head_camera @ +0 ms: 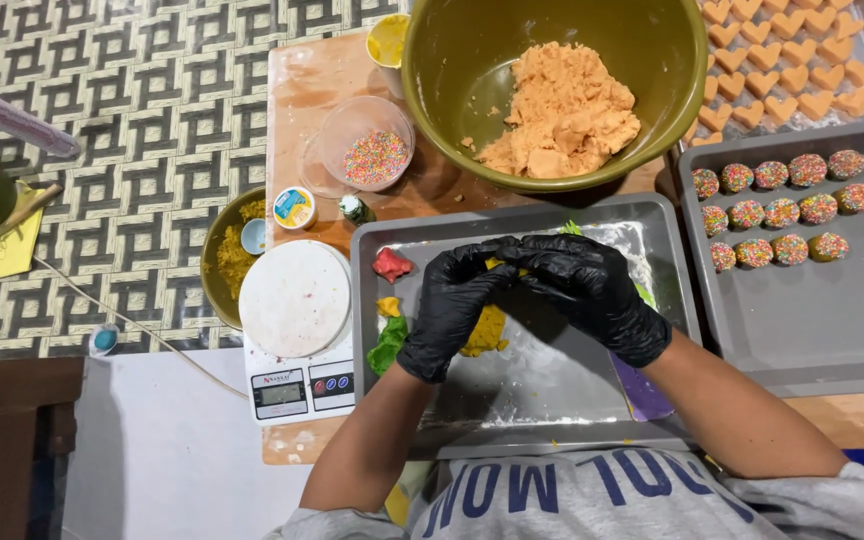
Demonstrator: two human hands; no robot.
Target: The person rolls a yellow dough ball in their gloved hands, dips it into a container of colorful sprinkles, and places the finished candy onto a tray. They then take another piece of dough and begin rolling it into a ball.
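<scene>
A yellow dough piece is pinched closed between gloved left hand and right hand at centre frame; eleven sprinkle-coated balls are done at right, while much orange dough is left in the top bowl.

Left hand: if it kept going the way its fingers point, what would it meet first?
The left hand points up and right, fingertips already on the yellow dough; just beyond is the right hand, pinching the same piece.

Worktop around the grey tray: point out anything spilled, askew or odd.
Mostly orderly. The grey tray is smeared with white powder. The wooden board under the green bowl shows pale dusty patches. Both gloved hands, left and right, pinch yellow dough. The sprinkled balls sit in neat rows.
</scene>
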